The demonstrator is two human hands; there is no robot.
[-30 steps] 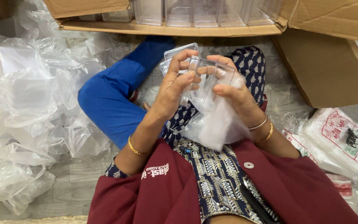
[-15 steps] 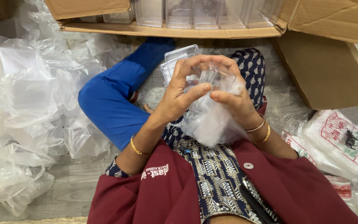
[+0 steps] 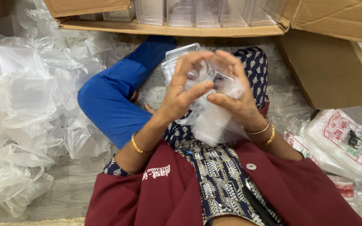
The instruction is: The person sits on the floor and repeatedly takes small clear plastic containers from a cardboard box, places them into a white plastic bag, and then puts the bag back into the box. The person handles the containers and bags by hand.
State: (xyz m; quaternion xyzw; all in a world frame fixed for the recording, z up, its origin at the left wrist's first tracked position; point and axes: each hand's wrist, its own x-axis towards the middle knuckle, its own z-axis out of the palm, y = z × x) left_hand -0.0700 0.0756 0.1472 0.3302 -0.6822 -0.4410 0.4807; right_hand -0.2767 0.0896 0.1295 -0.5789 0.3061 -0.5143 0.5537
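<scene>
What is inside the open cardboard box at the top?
The cardboard box holds a row of clear plastic containers standing side by side. Their upper parts are out of frame; anything behind them is hidden.

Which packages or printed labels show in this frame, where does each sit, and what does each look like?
Cardboard box: top and right, brown, open, holding clear plastic containers.
Printed bag: floor at right, white, red border, dark emblem.
Empty plastic bags: heaped at left, clear.
Clear bag: held by left hand and right hand.
</scene>
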